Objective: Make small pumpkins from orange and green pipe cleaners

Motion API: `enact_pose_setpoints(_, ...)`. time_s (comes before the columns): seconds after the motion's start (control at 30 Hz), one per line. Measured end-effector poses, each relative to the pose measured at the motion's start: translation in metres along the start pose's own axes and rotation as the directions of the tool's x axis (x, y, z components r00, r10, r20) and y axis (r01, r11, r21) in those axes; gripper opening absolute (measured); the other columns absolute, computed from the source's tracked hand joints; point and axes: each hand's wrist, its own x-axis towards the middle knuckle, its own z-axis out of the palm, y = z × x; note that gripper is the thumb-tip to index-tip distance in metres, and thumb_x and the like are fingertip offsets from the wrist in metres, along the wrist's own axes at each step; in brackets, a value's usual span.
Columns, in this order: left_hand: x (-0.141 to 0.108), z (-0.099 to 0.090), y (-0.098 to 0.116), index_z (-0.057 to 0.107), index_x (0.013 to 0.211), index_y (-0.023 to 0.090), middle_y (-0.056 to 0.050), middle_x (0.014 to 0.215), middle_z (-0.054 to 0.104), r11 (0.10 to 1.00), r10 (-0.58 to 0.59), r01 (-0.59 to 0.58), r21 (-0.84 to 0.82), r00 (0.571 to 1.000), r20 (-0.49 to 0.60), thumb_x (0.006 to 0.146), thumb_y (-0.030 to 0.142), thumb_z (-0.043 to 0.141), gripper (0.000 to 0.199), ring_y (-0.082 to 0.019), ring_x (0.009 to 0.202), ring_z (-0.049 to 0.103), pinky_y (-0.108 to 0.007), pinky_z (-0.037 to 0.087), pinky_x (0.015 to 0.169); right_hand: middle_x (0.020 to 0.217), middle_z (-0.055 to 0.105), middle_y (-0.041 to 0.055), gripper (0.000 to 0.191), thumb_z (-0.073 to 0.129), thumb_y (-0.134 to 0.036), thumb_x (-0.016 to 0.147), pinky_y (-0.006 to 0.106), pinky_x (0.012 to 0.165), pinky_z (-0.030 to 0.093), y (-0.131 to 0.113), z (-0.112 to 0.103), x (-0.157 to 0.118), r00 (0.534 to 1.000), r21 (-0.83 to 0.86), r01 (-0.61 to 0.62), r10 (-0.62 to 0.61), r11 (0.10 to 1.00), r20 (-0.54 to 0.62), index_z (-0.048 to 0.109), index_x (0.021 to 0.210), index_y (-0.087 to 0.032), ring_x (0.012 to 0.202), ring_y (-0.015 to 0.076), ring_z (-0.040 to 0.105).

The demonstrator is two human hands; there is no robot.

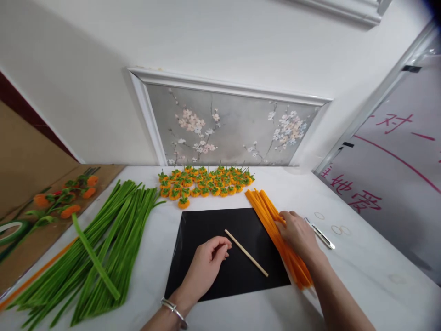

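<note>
My left hand (211, 259) is over a black mat (206, 225), its fingers curled in toward the thumb, with nothing visible in them. Just right of its fingertips, a thin wooden stick (246, 253) lies slantwise on the mat. My right hand (298, 233) rests on a bundle of orange pipe cleaners (265, 209) along the mat's right edge. Its fingers are bent round some of the strands, and the fingertips are partly hidden. Behind the mat stand many small orange pumpkin-like pieces with green tops (205, 189), made of the same fuzzy material.
A large pile of green pipe cleaners (117, 239) spreads across the left. Beyond it, on brown board, lie finished orange pieces on stems (70, 211) and a roll of green tape (15, 232). To the right are a silver cutter (320, 234) and thin rubber bands (336, 230).
</note>
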Motion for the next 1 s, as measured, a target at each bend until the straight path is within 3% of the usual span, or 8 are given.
enact_pose_setpoints(0.27, -0.002, -0.001, 0.005, 0.066, 0.085, 0.018, -0.004, 0.082, 0.068, 1.0, 0.02, -0.02, 0.023, 1.0, -0.009, 0.086, 0.029, 0.047, 0.022, -0.017, 0.074, 0.062, -0.025, 0.048, 0.068, 0.084, 0.064, 0.0074, 0.026, 0.039, -0.02, 0.089, 0.027, 0.056, 0.029, 0.003, 0.003, 0.0, 0.999, -0.039, -0.034, 0.034, 0.999, -0.003, 0.064, 0.083, -0.018, 0.075, 0.0197, 0.061)
enact_pose_setpoints(0.5, -0.002, 0.0, 0.006, 0.067, 0.085, 0.019, -0.005, 0.084, 0.069, 1.0, 0.016, -0.015, 0.019, 1.0, -0.013, 0.085, 0.029, 0.049, 0.021, -0.018, 0.074, 0.063, -0.026, 0.048, 0.068, 0.097, 0.066, 0.0087, 0.029, 0.036, -0.023, 0.092, 0.026, 0.061, 0.032, -0.005, -0.003, -0.002, 0.999, 0.03, -0.003, 0.004, 1.0, -0.032, 0.063, 0.102, -0.017, 0.083, 0.0193, 0.062)
enact_pose_setpoints(0.73, -0.002, -0.001, 0.007, 0.066, 0.084, 0.018, -0.004, 0.082, 0.068, 0.999, 0.031, -0.031, 0.032, 0.999, -0.012, 0.086, 0.026, 0.048, 0.02, -0.017, 0.074, 0.062, -0.025, 0.047, 0.068, 0.081, 0.069, 0.0077, 0.026, 0.042, -0.026, 0.088, 0.026, 0.058, 0.031, -0.013, 0.004, 0.003, 0.999, 0.042, 0.025, -0.026, 0.999, 0.034, 0.066, 0.084, -0.018, 0.071, 0.0193, 0.063)
enact_pose_setpoints(0.87, -0.002, -0.001, 0.004, 0.067, 0.085, 0.018, -0.004, 0.083, 0.068, 0.999, 0.036, -0.036, 0.017, 0.999, -0.01, 0.085, 0.025, 0.047, 0.02, -0.017, 0.073, 0.062, -0.025, 0.048, 0.068, 0.082, 0.068, 0.008, 0.027, 0.038, -0.019, 0.088, 0.026, 0.057, 0.029, -0.007, -0.001, 0.002, 1.0, 0.032, 0.023, -0.023, 0.999, 0.019, 0.065, 0.083, -0.018, 0.073, 0.0191, 0.062)
enact_pose_setpoints(1.0, -0.002, 0.0, 0.004, 0.067, 0.084, 0.019, -0.004, 0.082, 0.068, 0.998, 0.055, -0.054, 0.025, 0.998, -0.012, 0.086, 0.024, 0.047, 0.021, -0.017, 0.073, 0.062, -0.025, 0.047, 0.067, 0.083, 0.069, 0.0083, 0.029, 0.038, -0.027, 0.091, 0.026, 0.058, 0.031, -0.005, -0.002, 0.002, 0.999, 0.047, 0.03, -0.031, 0.998, 0.021, 0.065, 0.085, -0.018, 0.074, 0.0193, 0.063)
